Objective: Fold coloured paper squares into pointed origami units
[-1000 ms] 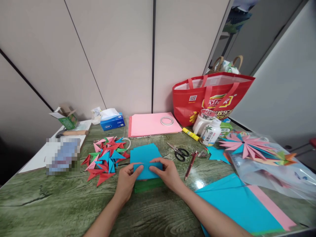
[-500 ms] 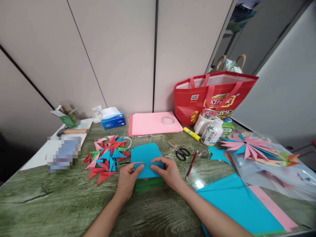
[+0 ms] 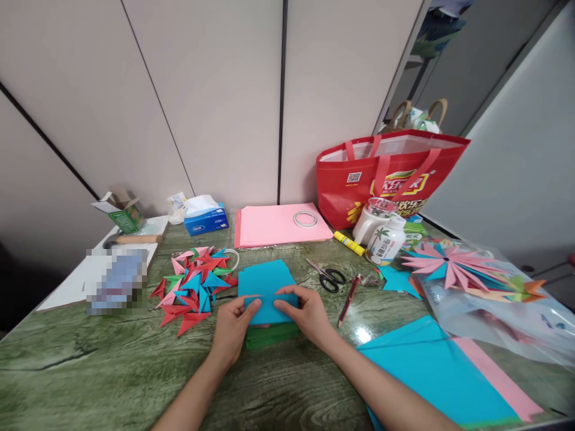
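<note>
My left hand (image 3: 231,326) pinches the left side of a small blue sheet of paper (image 3: 266,312) between thumb and fingers. On the sheet's right side, my right hand (image 3: 309,312) grips it the same way, thumb on top. Beneath and behind it lies a stack of blue paper (image 3: 265,274), and green paper (image 3: 272,338) shows below its near edge. Left of my hands is a pile of folded paper pieces (image 3: 197,290) in red, pink, blue and green. Scissors (image 3: 330,277) and a red pen (image 3: 349,301) rest to the right.
Pink paper (image 3: 269,224) with a tape roll (image 3: 305,219) lies at the back. A glue stick (image 3: 349,243), white bottle (image 3: 385,240) and red bag (image 3: 345,194) stand right of it. Large blue sheets (image 3: 440,371) lie front right; a tissue box (image 3: 206,220) and hammer (image 3: 135,239) are left.
</note>
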A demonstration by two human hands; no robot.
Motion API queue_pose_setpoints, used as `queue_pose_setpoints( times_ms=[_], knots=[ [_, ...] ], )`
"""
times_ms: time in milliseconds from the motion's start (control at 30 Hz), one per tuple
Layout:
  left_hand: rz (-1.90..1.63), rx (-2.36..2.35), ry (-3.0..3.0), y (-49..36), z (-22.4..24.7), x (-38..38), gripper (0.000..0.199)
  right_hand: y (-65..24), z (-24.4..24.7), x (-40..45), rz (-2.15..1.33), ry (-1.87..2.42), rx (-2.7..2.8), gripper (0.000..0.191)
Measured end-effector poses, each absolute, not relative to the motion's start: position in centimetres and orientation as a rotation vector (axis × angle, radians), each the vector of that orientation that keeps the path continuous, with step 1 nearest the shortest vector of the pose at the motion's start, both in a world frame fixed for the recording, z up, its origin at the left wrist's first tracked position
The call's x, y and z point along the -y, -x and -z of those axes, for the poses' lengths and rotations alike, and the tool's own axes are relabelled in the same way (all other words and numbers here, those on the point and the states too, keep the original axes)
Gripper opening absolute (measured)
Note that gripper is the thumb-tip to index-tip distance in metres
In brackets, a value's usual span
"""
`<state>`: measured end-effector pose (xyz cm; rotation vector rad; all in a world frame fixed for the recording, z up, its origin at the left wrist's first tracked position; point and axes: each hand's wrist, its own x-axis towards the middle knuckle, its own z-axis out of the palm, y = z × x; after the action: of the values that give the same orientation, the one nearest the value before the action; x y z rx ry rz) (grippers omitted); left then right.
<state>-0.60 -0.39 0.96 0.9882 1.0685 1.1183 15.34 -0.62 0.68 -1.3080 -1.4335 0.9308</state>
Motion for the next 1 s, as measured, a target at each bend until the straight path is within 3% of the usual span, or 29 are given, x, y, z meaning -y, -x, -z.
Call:
queue_pose_setpoints(
  times_ms=[1000],
  knots=[
    [-1.100, -1.037, -0.987, 0.55, -1.11, 0.44, 0.031, -15.27, -0.69, 0.54, -0.942, 1.305, 1.403, 0.017]
  ],
)
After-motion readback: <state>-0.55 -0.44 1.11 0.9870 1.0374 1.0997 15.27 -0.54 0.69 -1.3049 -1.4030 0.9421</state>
